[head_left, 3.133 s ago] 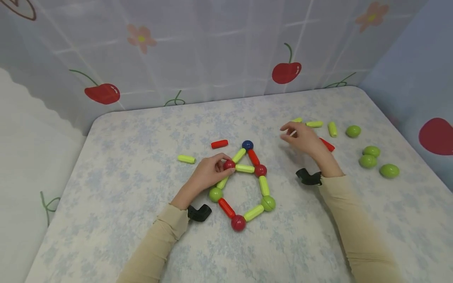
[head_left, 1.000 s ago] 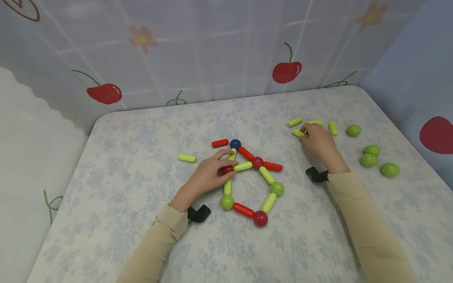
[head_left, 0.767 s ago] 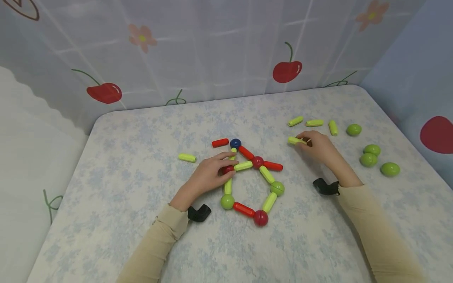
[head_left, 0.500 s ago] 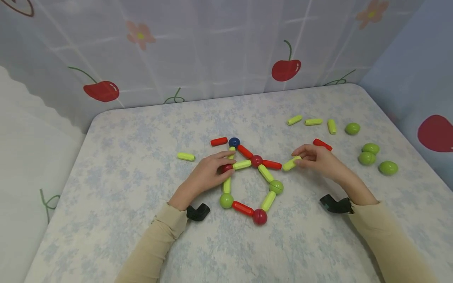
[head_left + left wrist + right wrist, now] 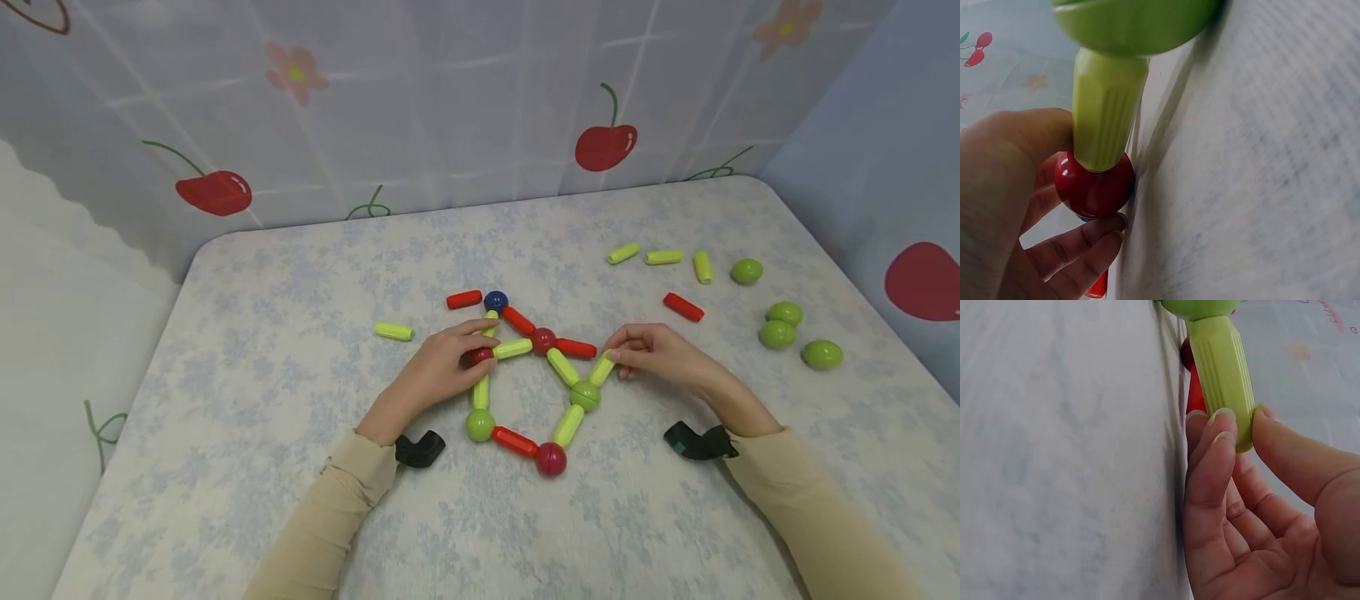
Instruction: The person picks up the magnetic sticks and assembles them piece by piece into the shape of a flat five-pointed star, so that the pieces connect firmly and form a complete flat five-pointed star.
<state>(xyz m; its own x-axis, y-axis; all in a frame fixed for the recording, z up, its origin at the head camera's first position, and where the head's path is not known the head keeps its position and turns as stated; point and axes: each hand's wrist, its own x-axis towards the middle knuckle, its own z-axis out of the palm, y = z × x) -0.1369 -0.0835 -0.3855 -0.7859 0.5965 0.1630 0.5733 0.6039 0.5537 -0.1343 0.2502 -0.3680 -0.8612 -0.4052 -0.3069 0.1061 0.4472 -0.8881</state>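
Note:
My left hand (image 5: 442, 367) grips a red ball (image 5: 1094, 187) between thumb and fingers, at the left side of a frame of rods and balls lying on the table. My right hand (image 5: 660, 358) pinches the outer end of a yellow-green rod (image 5: 1222, 381); its other end meets a green ball (image 5: 585, 396) on the frame's right side. Near those fingertips a red rod (image 5: 577, 347) juts from a second red ball (image 5: 543, 340). A blue ball (image 5: 496, 302) tops the frame, and another red ball (image 5: 551, 459) forms its bottom corner.
Loose yellow-green rods (image 5: 663, 257) and a red rod (image 5: 683, 307) lie at the back right, beside several green balls (image 5: 777, 334). Left of the frame are another yellow-green rod (image 5: 394, 332) and a red rod (image 5: 464, 299). A printed curtain (image 5: 450, 108) hangs behind the table.
My right hand took a yellow-green rod from the back right and brought it to the frame's green ball. A red rod now juts from the right red ball; my left hand kept its hold.

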